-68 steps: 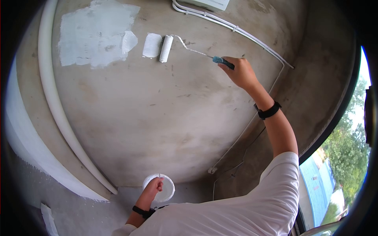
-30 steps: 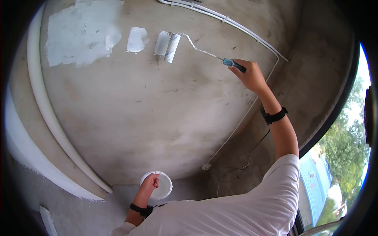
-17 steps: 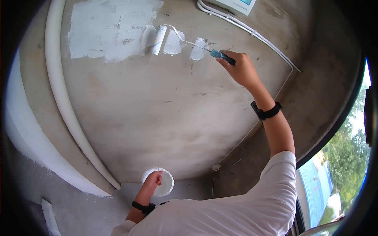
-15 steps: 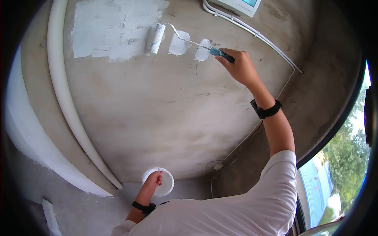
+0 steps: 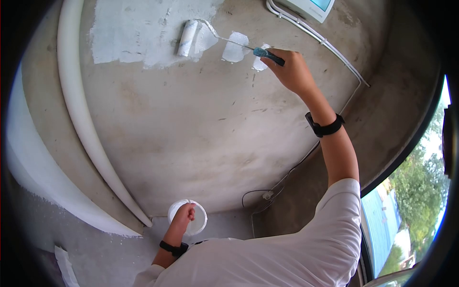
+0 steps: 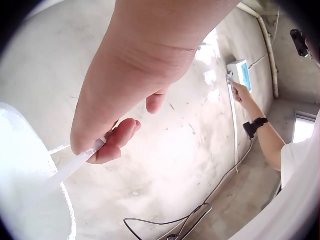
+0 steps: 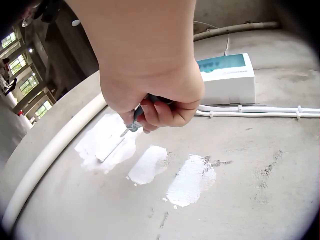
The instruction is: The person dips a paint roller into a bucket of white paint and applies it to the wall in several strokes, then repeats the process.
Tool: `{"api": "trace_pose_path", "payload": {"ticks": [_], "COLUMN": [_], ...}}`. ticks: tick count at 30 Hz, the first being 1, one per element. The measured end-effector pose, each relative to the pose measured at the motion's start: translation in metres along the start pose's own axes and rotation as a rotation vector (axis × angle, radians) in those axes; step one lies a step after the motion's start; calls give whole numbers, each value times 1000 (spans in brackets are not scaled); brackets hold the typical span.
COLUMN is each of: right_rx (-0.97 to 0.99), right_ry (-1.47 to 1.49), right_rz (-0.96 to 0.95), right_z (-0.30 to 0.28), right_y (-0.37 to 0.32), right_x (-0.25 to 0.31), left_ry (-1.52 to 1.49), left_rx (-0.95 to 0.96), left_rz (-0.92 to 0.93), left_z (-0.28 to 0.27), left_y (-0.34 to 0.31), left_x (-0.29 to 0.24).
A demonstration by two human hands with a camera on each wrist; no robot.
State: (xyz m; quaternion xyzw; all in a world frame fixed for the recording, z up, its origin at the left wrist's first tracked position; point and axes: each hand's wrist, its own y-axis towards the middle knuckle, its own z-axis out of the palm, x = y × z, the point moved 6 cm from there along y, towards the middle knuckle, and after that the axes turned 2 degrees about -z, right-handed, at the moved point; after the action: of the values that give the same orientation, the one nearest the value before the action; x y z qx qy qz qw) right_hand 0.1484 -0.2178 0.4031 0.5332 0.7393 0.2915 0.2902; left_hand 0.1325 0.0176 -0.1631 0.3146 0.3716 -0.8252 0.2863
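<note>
My right hand (image 5: 289, 71) grips the blue handle (image 5: 267, 55) of a small paint roller (image 5: 187, 38), whose white sleeve lies against the grey concrete wall (image 5: 201, 138) at the right edge of a large white painted patch (image 5: 138, 33). In the right wrist view the fingers (image 7: 162, 112) curl round the handle above two separate white dabs (image 7: 192, 180). Low down, my left hand (image 5: 184, 215) holds the thin wire handle (image 6: 70, 167) of a white paint bucket (image 5: 198, 221); the bucket's rim (image 6: 25, 150) fills the left wrist view's lower left.
A white pipe (image 5: 79, 105) runs down the wall at left. A white box (image 5: 308, 5) with white conduit (image 5: 334, 52) sits at upper right; the box (image 7: 227, 77) shows in the right wrist view. A cable (image 5: 267, 191) hangs to the floor. At right, an opening shows trees (image 5: 416, 191).
The roller has travelled left from the isolated dabs to the edge of the large white patch, leaving two fresh dabs behind. The left hand stays on the bucket handle.
</note>
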Motion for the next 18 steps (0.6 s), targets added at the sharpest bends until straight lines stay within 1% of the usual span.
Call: {"api": "trace_pose_path", "payload": {"ticks": [4, 6, 8, 11, 14, 18], "right_rx": [12, 7, -42, -51, -29, -34], "right_ry": [-43, -44, -55, -68, -85, -114], "right_rz": [39, 54, -1, -19, 28, 20], "right_z": [-7, -9, -11, -14, -19, -26], "right_y": [-6, -10, -15, -19, -24, -33], "right_x": [-6, -12, -16, -27, -36, -49], "left_ry": [8, 14, 14, 0, -11, -8], "left_rx": [14, -9, -1, 7, 14, -5], "left_rz": [-14, -31, -27, -21, -30, -44], "left_z": [1, 5, 12, 20, 27, 42], "left_y": [9, 9, 9, 8, 15, 17], "left_x": [4, 4, 4, 6, 13, 20]}}
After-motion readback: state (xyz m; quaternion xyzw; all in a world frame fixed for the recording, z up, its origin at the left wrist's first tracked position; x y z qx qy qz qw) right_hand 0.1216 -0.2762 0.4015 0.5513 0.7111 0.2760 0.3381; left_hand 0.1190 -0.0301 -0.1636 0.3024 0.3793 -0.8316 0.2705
